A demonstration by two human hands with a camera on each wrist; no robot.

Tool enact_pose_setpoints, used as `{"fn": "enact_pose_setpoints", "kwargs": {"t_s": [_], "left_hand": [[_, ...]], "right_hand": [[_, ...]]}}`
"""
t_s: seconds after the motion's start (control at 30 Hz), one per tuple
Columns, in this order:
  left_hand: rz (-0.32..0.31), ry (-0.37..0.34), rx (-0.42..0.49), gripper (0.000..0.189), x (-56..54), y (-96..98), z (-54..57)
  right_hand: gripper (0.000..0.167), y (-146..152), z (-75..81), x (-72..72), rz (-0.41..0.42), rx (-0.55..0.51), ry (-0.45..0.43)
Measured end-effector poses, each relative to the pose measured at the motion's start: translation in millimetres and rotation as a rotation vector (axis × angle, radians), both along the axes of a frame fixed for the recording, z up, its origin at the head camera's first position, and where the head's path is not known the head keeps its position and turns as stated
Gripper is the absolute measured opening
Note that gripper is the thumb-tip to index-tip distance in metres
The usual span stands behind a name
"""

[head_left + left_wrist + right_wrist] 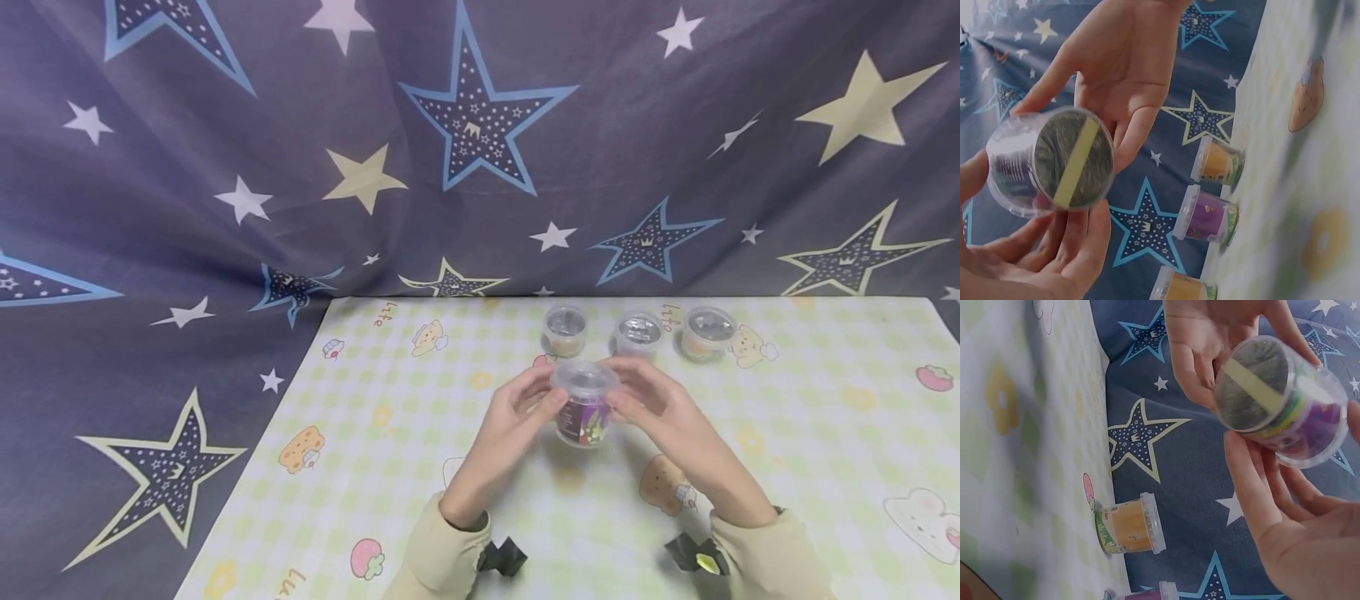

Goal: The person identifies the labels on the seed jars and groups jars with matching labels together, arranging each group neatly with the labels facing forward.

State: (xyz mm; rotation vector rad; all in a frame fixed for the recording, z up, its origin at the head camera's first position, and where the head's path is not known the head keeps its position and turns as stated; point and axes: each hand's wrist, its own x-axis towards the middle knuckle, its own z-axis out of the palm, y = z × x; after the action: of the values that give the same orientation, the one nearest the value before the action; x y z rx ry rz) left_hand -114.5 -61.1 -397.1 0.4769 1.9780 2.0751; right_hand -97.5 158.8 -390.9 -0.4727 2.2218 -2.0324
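Plastic tub point(583, 422) was gripped between the thumbs and fingers of the left hand point(516, 418) and right hand point(662, 408), raised above the checked tablecloth point(427, 517). It seemed light, stiff and slightly slick, best held round its side. Three similar tubs point(639, 333) stood beyond.

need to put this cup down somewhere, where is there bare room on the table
The broadest free patches of the table lie between the left hand and the table's left edge, and between the right hand and the right edge. It is crowded just beyond the held cup, where three other cups stand close together.
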Motion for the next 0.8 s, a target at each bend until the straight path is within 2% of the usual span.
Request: {"fn": "enact_pose_setpoints", "kwargs": {"t_s": [0.17, 0.33, 0.57, 0.8], "left_hand": [[-0.042, -0.038, 0.043, 0.051, 0.3, 1.1, -0.8], [-0.017, -0.054, 0.023, 0.05, 0.7, 2.1, -1.3], [0.072, -0.006, -0.051, 0.051, 2.2, 3.3, 0.5], [0.094, 0.053, -0.09, 0.059, 8.5, 12.5, 0.0]], "right_hand": [[0.041, 0.4, 1.9, 1.0, 0.04, -0.016, 0.005], [0.04, -2.1, 2.7, 1.7, -0.013, 0.001, -0.011], [0.039, -10.0, 2.6, 1.7, -0.164, 0.079, 0.002], [0.04, -14.6, 0.9, 2.1, -0.198, 0.077, 0.005]]}}
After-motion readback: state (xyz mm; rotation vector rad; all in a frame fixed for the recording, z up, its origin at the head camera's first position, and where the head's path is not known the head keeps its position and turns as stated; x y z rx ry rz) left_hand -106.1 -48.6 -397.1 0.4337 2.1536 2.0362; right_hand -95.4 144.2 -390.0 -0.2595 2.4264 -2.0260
